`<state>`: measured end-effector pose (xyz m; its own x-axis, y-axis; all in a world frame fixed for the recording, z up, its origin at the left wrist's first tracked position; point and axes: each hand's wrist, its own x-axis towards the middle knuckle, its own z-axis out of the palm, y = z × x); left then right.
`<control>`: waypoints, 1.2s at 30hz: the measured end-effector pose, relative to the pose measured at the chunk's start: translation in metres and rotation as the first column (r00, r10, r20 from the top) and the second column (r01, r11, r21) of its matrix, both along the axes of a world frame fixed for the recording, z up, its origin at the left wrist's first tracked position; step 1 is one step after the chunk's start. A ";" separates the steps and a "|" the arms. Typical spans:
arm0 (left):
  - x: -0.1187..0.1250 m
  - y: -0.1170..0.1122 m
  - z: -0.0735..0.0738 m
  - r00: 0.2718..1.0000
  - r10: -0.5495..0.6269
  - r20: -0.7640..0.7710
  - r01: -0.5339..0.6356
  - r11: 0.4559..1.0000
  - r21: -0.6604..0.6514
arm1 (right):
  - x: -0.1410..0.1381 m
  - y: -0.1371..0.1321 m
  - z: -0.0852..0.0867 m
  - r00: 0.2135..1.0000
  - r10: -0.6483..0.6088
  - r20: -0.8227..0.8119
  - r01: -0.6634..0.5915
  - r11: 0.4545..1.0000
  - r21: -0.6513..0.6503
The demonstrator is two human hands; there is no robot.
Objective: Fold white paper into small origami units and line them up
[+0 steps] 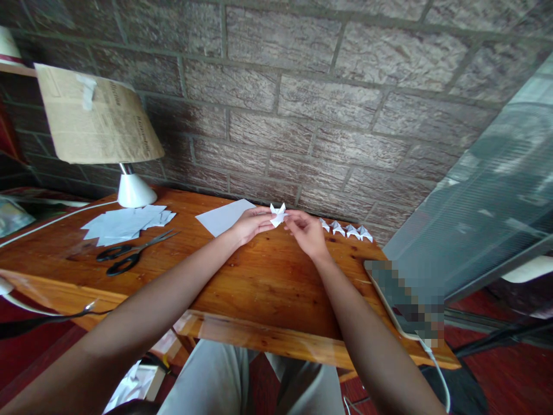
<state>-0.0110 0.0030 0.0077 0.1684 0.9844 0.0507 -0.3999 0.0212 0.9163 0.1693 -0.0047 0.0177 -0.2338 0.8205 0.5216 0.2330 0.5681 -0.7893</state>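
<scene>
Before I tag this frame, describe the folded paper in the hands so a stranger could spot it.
Start at the wooden table below the brick wall. Near the table's far edge, the left hand and right hand hold a small white folded paper with two points sticking up. Unlike the flat sheet to its left and the folded papers lined up to its right, it is held.

I'm seeing a lamp [103,127] on the desk's [268,294] left, a device [397,300] plus white cable [439,372] on the right, brick wall [302,104] behind.
</scene>
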 end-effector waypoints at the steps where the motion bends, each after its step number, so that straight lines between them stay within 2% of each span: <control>1: 0.000 0.001 -0.001 1.000 0.003 0.002 -0.003 1.000 0.004 | -0.002 0.000 0.000 0.999 0.019 -0.042 -0.022 0.998 -0.057; 5: -0.001 0.002 -0.002 1.000 -0.009 -0.004 0.009 1.000 0.026 | -0.006 -0.001 0.000 0.986 0.049 -0.160 -0.080 0.978 -0.194; 11: 0.002 -0.002 0.001 0.999 -0.038 -0.002 0.038 0.997 0.073 | -0.004 0.005 -0.006 0.979 0.013 -0.204 -0.059 0.974 -0.219; 15: 0.004 -0.005 0.003 0.999 -0.039 -0.001 0.039 0.995 0.089 | -0.004 0.008 -0.011 0.987 0.007 -0.163 -0.030 0.990 -0.138; 19: 0.003 -0.006 0.003 1.000 -0.014 0.013 0.013 0.998 0.067 | -0.002 0.004 -0.011 1.000 -0.003 0.000 0.003 0.999 0.041; 24: 0.003 -0.007 0.005 0.999 -0.005 0.044 0.004 0.999 0.034 | 0.000 -0.002 -0.005 0.982 -0.065 0.175 0.028 0.979 0.204; 28: 0.002 -0.006 0.005 0.999 -0.002 0.032 0.002 1.000 0.003 | 0.001 -0.001 -0.004 0.984 -0.029 0.177 -0.005 0.983 0.184; 32: 0.002 -0.008 0.008 0.999 -0.043 0.030 0.041 0.998 0.049 | 0.000 -0.002 -0.006 0.995 0.013 0.104 -0.029 0.987 0.155; 36: 0.003 -0.010 0.011 0.997 -0.030 0.071 0.024 0.997 0.075 | -0.001 -0.007 -0.002 0.999 0.012 0.043 -0.020 0.981 0.195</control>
<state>-0.0082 -0.0067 0.0189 0.1882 0.9726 0.1366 -0.4653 -0.0342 0.8845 0.1682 -0.0116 0.0157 -0.2709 0.7000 0.6608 0.2532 0.7141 -0.6527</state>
